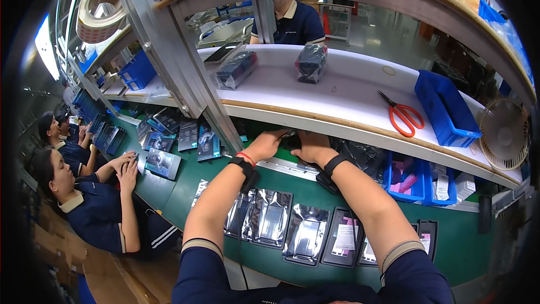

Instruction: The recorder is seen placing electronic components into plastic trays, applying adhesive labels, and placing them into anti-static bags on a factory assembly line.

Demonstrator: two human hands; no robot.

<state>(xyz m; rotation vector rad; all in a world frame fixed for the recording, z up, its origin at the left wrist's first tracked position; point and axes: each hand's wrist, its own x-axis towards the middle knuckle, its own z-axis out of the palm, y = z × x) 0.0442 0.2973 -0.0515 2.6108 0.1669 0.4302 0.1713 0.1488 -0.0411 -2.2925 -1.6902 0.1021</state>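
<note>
Both my arms reach forward under the white shelf (337, 95). My left hand (265, 143) and my right hand (311, 147) meet at a small dark object (291, 142) just below the shelf's front edge; the fingers curl around it, and most of it is hidden. Each wrist wears a black strap, the left one also a red band. Below my forearms a row of several flat dark trays in shiny clear bags (306, 231) lies on the green belt (185, 186).
On the shelf lie two wrapped dark packs (310, 62), orange scissors (404, 115) and a blue bin (447, 107). A small fan (505, 132) stands at right. Blue bins (406, 177) sit under the shelf. Co-workers (95, 202) handle dark boxes at left; another person stands behind the shelf.
</note>
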